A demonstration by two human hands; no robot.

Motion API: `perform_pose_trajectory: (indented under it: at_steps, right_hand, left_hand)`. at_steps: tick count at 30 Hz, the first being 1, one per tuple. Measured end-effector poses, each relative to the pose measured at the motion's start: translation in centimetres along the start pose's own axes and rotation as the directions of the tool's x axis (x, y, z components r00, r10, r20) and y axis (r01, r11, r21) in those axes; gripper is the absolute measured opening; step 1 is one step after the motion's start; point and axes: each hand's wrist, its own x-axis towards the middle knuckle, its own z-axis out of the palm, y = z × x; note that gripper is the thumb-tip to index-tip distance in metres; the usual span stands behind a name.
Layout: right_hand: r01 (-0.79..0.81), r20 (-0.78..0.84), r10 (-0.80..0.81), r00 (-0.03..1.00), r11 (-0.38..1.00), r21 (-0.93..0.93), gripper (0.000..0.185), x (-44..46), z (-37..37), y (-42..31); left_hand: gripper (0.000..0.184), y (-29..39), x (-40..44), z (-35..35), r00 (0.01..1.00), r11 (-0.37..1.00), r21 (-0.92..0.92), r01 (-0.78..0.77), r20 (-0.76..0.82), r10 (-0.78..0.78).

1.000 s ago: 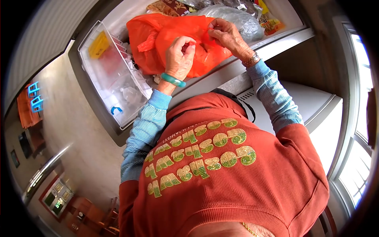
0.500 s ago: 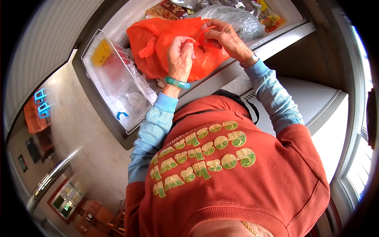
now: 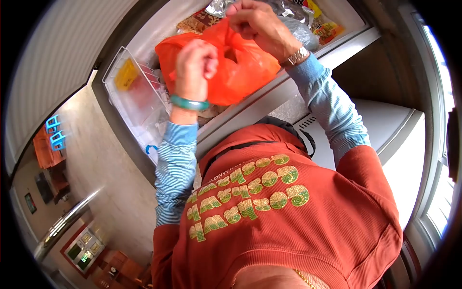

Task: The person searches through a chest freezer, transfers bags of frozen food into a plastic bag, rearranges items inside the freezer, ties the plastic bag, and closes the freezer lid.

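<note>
An orange-red plastic bag (image 3: 240, 72) sits inside the open chest freezer, its upper part pulled up into folds. My right hand (image 3: 257, 24), with a metal watch at the wrist, is closed on the bag's upper edge at the far side. My left hand (image 3: 192, 65), a green bangle below it, has its fingers curled in against the left part of the bag; it is somewhat blurred. The bag spreads between both hands with a dark fold at its middle. What lies inside it is hidden.
A white wire basket (image 3: 139, 96) hangs at the freezer's left, holding a yellow packet (image 3: 125, 74). Behind the bag lie a clear plastic bag (image 3: 301, 33) and a yellow-red packet (image 3: 329, 29). The freezer's front rim (image 3: 240, 113) runs close to my body.
My hands have moved apart: the left went left, the right rose up and away to the left. The bag's top is pulled upward between them.
</note>
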Motion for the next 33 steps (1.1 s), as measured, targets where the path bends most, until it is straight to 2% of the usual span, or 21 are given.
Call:
perform_pose_trajectory:
  at_steps: [1,4,5,6,9,12,14,15,17,18,19,20,22,23,27,28,29,30,31,32,33]
  right_hand:
    - [-0.059,-0.062,0.067,0.996,0.990,0.127,0.010,0.9,0.8,-1.1]
    - [0.018,-0.071,-0.007,0.997,0.988,0.155,0.007,2.7,1.4,-3.4]
    - [-0.021,-0.024,0.025,0.999,0.988,0.155,0.005,3.8,0.6,-3.4]
    - [-0.042,0.012,0.041,0.999,0.990,0.137,0.004,4.2,0.4,-3.7]
    - [-0.054,-0.074,0.062,0.995,0.994,0.097,0.006,4.4,0.3,-3.2]
    - [-0.104,-0.183,0.131,0.974,0.983,0.149,0.009,5.6,-1.6,-1.4]
    - [-0.345,-0.041,0.372,0.927,0.892,0.293,0.011,7.7,-4.8,1.5]
    - [-0.333,-0.111,0.379,0.919,0.894,0.300,0.012,8.2,-5.0,2.4]
    - [-0.353,-0.126,0.413,0.902,0.873,0.336,0.013,9.0,-5.8,4.9]
    - [-0.376,-0.135,0.449,0.883,0.850,0.369,0.013,9.5,-6.3,6.2]
    - [-0.462,-0.134,0.538,0.832,0.806,0.370,0.014,10.5,-7.0,7.2]
    - [-0.469,-0.133,0.546,0.827,0.801,0.372,0.014,11.3,-7.7,8.1]
    - [-0.533,-0.100,0.571,0.815,0.806,0.257,0.016,11.7,-8.9,9.5]
    - [-0.501,-0.048,0.531,0.846,0.822,0.271,0.017,11.6,-9.2,10.0]
    - [-0.530,-0.127,0.583,0.802,0.794,0.299,0.016,10.9,-9.6,10.2]
    - [-0.190,-0.039,0.186,0.982,0.961,-0.199,0.015,9.3,-10.2,9.7]
    - [0.272,0.241,-0.158,0.958,0.773,-0.573,0.014,8.0,-10.2,9.5]
    - [0.277,0.247,-0.159,0.956,0.770,-0.575,0.014,7.0,-8.8,8.1]
    - [0.037,-0.028,-0.052,0.998,0.925,-0.379,0.012,5.8,-6.8,5.8]
    - [-0.157,-0.265,0.126,0.956,0.982,-0.101,0.011,4.4,-5.2,3.9]
    - [-0.107,-0.244,0.066,0.967,0.982,-0.158,0.010,2.9,-4.4,2.6]
  left_hand:
    - [0.012,1.2,0.2,-0.2,0.999,0.999,0.029,-0.039,0.019,0.039]
    - [0.013,3.2,0.9,0.1,0.994,0.991,0.086,-0.098,0.050,0.094]
    - [0.015,3.4,1.1,0.1,0.991,0.986,0.110,-0.126,0.067,0.119]
    - [0.015,3.3,1.3,0.0,0.991,0.986,0.109,-0.126,0.067,0.119]
    - [0.020,2.2,2.3,-0.2,0.990,0.986,0.116,-0.120,0.090,0.110]
    - [0.028,1.0,2.7,0.4,0.997,0.985,0.168,-0.040,0.072,0.029]
    - [0.028,0.4,3.2,0.2,0.997,0.978,0.206,-0.018,0.078,0.002]
    - [0.028,-0.5,3.5,0.2,0.997,0.970,0.243,-0.008,0.080,-0.011]
    - [0.027,-2.5,3.2,0.4,0.996,0.933,0.359,0.027,0.072,-0.057]
    - [0.033,-3.9,3.2,0.3,0.992,0.919,0.388,-0.076,0.121,0.031]
    - [0.032,-5.2,2.8,0.0,0.968,0.788,0.565,-0.246,0.184,0.171]
    - [0.031,-6.5,2.4,-0.2,0.918,0.596,0.699,-0.395,0.272,0.289]
    - [0.028,-7.7,0.4,0.4,0.951,0.445,0.841,-0.308,0.255,0.176]
    - [0.027,-8.3,-0.3,0.5,0.949,0.357,0.880,-0.313,0.283,0.135]
    - [0.025,-9.2,-0.6,0.8,0.965,0.346,0.902,-0.260,0.232,0.122]
    - [0.025,-9.2,-0.4,0.5,0.963,0.347,0.899,-0.266,0.234,0.132]
    - [0.025,-9.2,-0.3,0.1,0.954,0.366,0.882,-0.297,0.259,0.150]
    - [0.025,-9.4,-0.3,-0.4,0.945,0.383,0.865,-0.324,0.281,0.165]
    - [0.025,-9.9,0.3,-1.0,0.955,0.510,0.808,-0.296,0.234,0.183]
    - [0.026,-9.4,0.7,-1.3,0.987,0.710,0.688,-0.152,0.139,0.077]
    - [0.024,-8.6,1.6,-1.8,0.993,0.826,0.557,-0.082,0.114,0.022]
